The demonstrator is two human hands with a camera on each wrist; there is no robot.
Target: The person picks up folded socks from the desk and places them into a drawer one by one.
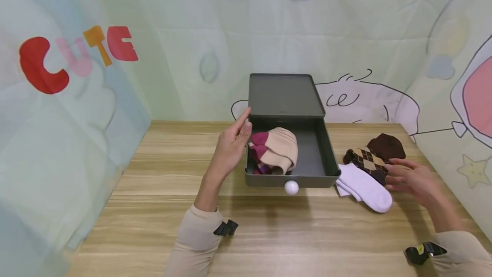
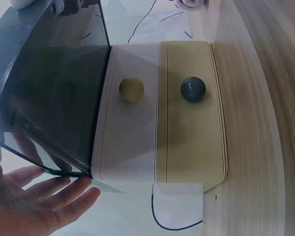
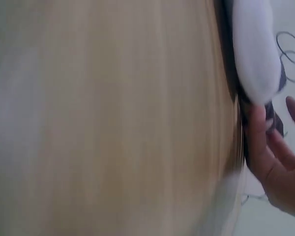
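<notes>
Rests left hand at the left side of the open gray drawer, with fingers straight. Has cream-and-maroon socks inside, toward the left. Holds right hand, with thumb wide apart from fingers, at the edge of argyle socks, between white socks and a dark brown bundle on the wooden surface, right of the drawer.

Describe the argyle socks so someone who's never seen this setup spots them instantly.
On the wood-grain table, find the open grey drawer with the white knob, then look right of it. The argyle socks lie beside the right hand, between the white socks in front and the dark brown bundle behind. Unlike those plain neighbours, they carry a tan and dark diamond pattern.
</notes>
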